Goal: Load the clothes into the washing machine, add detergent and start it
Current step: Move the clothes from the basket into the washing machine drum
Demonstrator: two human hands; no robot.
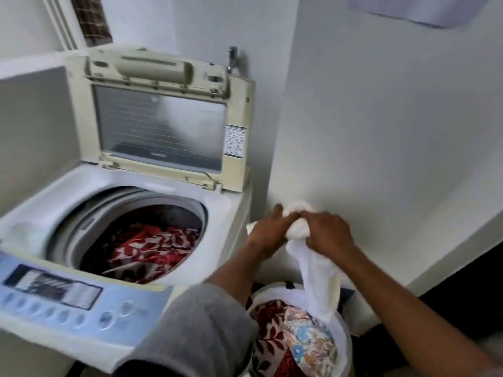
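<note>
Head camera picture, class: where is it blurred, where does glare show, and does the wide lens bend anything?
Head view: motion blur smears the control panel and both hands bunching the white cloth; pale glare on the open lid window; the wall edges lean and curve towards the frame's sides; soft, even light, faint shadows.

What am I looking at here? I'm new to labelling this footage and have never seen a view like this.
There is one picture, taken by a camera worn on a person's head, looking forward and down. No robot: these are bare hands. The left hand and right hand each have a grip on a white cloth, bunched between them and trailing down into a white laundry basket that holds patterned clothes. To the left stands a top-loading washing machine with its lid raised. Red-and-white clothes already lie in the drum. The control panel is at the front.
</note>
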